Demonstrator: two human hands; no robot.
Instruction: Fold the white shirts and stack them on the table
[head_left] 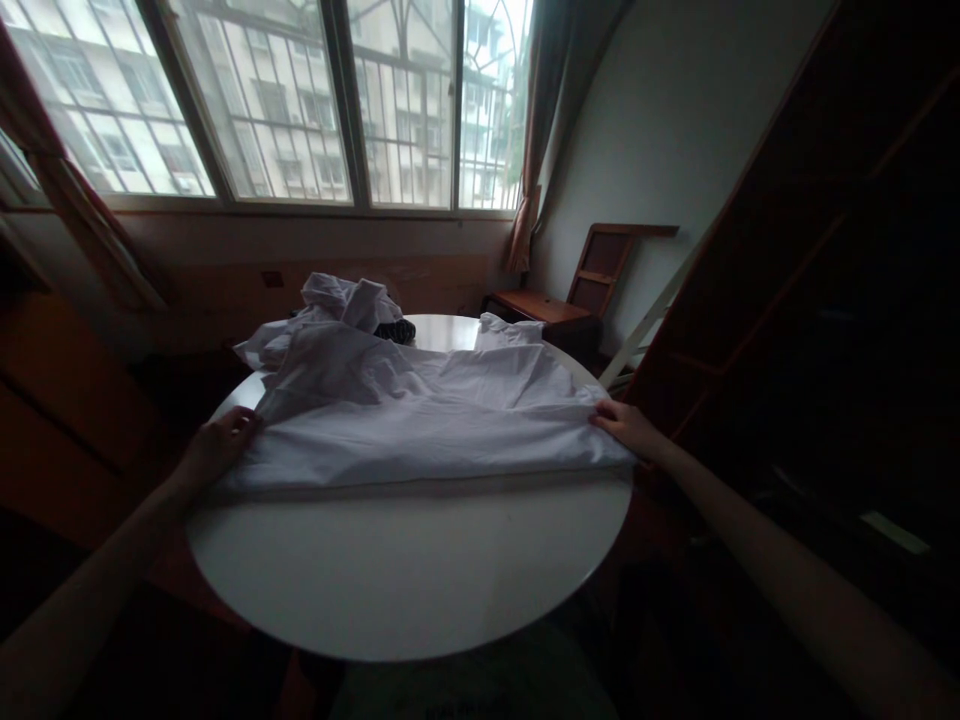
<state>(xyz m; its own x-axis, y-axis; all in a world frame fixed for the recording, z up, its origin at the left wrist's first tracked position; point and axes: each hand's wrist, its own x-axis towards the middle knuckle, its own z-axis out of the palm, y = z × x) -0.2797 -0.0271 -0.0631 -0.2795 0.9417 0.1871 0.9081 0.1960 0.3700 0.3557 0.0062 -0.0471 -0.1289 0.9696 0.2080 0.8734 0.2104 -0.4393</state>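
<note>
A white garment (420, 420) lies spread across the round white table (405, 570), folded over so its near edge runs straight from left to right. My left hand (221, 443) grips the cloth's left end at the table's rim. At the right end, my right hand (626, 425) pinches the fold where it hangs slightly past the rim. Both arms reach out wide on either side.
A crumpled pile of white cloth (341, 305) and a dark item (396, 330) sit at the table's far side. A wooden side table (536, 308) stands by the wall. Dark wooden furniture (825, 300) rises at right. Large windows (300, 100) fill the back.
</note>
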